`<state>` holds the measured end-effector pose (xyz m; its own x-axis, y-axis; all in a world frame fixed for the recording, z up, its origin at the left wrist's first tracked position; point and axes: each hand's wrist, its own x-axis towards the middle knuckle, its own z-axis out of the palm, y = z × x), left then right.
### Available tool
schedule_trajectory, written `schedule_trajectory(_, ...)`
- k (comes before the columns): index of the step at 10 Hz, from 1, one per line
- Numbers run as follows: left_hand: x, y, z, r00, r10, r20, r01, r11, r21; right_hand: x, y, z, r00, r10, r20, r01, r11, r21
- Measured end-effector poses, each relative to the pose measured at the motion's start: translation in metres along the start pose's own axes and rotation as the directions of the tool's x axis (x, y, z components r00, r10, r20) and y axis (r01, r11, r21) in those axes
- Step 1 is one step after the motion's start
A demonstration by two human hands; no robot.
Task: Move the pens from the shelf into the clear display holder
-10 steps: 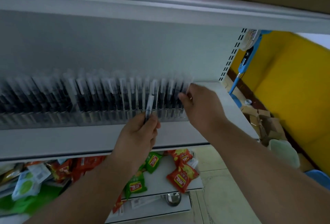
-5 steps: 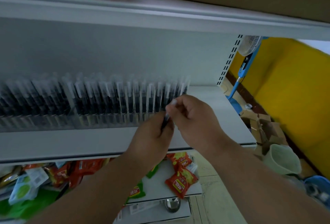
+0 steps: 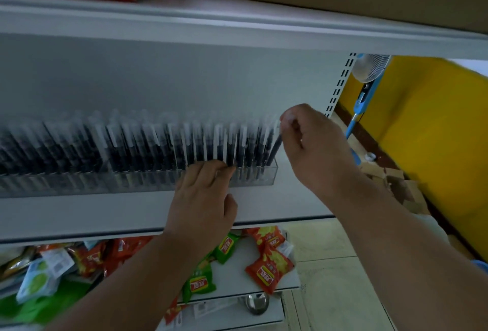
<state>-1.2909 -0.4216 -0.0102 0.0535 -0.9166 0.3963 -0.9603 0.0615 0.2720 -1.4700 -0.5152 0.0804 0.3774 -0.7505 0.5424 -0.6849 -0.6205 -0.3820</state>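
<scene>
White shelf (image 3: 132, 214), right hand (image 3: 314, 146) pinching pen (image 3: 274, 150) over holder (image 3: 269, 175), left hand (image 3: 203, 198) relaxed

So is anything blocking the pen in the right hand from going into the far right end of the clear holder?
Nothing visible does. The right hand pinches the pen by its top, tilted, and its lower end already reaches the holder at the right end, beside the pens standing there. The left hand is further left.

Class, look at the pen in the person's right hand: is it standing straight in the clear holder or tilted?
Tilted. The pen leans, its top pinched by the right hand, its lower end at the clear holder's right end.
</scene>
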Motion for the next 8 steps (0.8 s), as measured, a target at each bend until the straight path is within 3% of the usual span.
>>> schedule_trajectory(1,0.002,-0.002,-0.001,1.000,0.017,-0.003,-0.016,1.000,0.016,-0.004,0.001,0.017,0.997,0.041,0.060,-0.040,0.999,-0.015)
schedule_trajectory(2,0.006,-0.003,-0.004,1.000,0.024,0.015,-0.025,0.999,0.044,-0.001,0.002,0.021,0.996,0.091,0.012,-0.091,0.996,0.003)
schedule_trajectory(3,0.006,-0.003,-0.003,0.999,0.037,0.002,-0.037,0.998,0.044,0.001,0.002,0.023,0.993,0.088,0.079,-0.084,0.995,-0.053)
schedule_trajectory(6,0.010,-0.008,-0.011,0.996,0.075,0.050,-0.078,0.996,0.047,-0.008,-0.008,0.028,0.977,0.194,0.086,-0.184,0.977,-0.104)
schedule_trajectory(8,-0.002,-0.014,-0.018,0.992,0.083,0.092,-0.077,0.995,-0.061,-0.028,-0.009,0.032,0.949,0.307,0.070,-0.304,0.952,-0.040)
